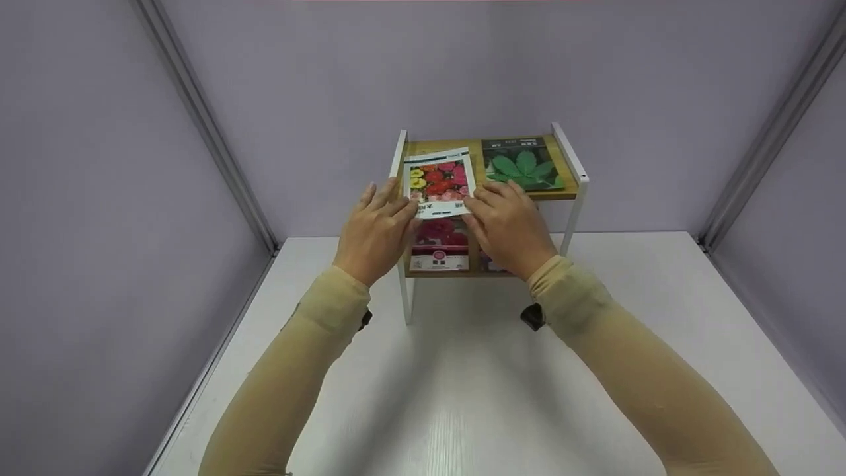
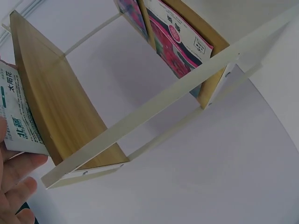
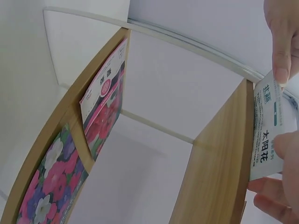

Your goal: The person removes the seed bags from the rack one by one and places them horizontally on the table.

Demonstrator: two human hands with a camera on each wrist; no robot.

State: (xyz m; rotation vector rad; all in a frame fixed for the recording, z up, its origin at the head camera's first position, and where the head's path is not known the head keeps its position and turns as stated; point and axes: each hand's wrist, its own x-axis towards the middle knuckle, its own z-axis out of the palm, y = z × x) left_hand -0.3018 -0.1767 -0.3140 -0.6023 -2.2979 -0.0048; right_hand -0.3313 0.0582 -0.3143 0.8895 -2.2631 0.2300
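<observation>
A white seed packet (image 1: pixel 439 184) with red, yellow and pink flowers lies tilted on the left half of the upper shelf, its lower end jutting past the front edge. My left hand (image 1: pixel 375 233) pinches its lower left side, with fingers on top and the thumb beneath. At the lower right corner my right hand (image 1: pixel 510 221) pinches it likewise. The packet's printed underside (image 3: pixel 267 130) shows in the right wrist view, between both hands. Beside it on the upper shelf rests a dark packet with a green leaf (image 1: pixel 523 164).
The small rack has white metal side frames (image 1: pixel 406 297) and wooden shelves (image 2: pixel 56 88). On the lower shelf lie a pink-flower packet (image 1: pixel 439 244) and a packet of mixed purple, pink and white flowers (image 3: pixel 53 177). The rack stands on a white table (image 1: pixel 436 396), against a pale wall.
</observation>
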